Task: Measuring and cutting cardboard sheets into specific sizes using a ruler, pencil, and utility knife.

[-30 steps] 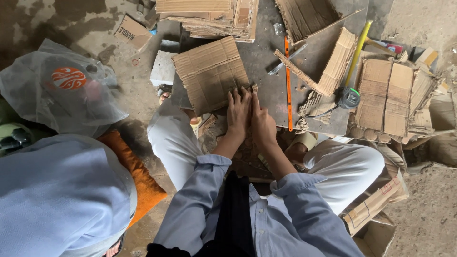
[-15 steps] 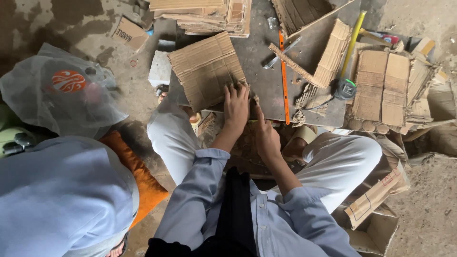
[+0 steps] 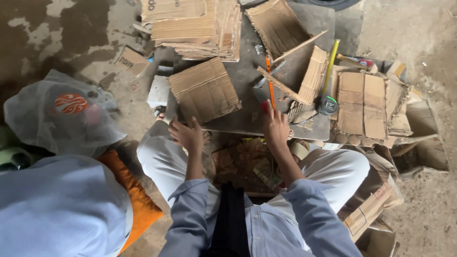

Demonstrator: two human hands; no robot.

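Observation:
I sit on the floor with a grey board (image 3: 247, 121) in front of my knees. My left hand (image 3: 186, 134) rests at the board's near left edge, fingers apart, just below a square piece of corrugated cardboard (image 3: 204, 89). My right hand (image 3: 276, 126) lies flat on the board, fingertips reaching the lower end of an orange ruler (image 3: 270, 85). A small red thing sits by its fingers; I cannot tell whether it is held. Cardboard scraps (image 3: 243, 162) lie between my legs.
A cardboard stack (image 3: 195, 26) lies at the back. Folded corrugated pieces (image 3: 312, 76), a yellow stick (image 3: 330, 66), a tape measure (image 3: 328, 104) and flattened cardboard (image 3: 364, 104) are to the right. A clear plastic bag (image 3: 62, 114) and another person in blue (image 3: 62, 209) are on the left.
My hands, pressed together at the board's middle edge, have come apart: the left moved left to the cardboard piece, the right moved right toward the orange ruler.

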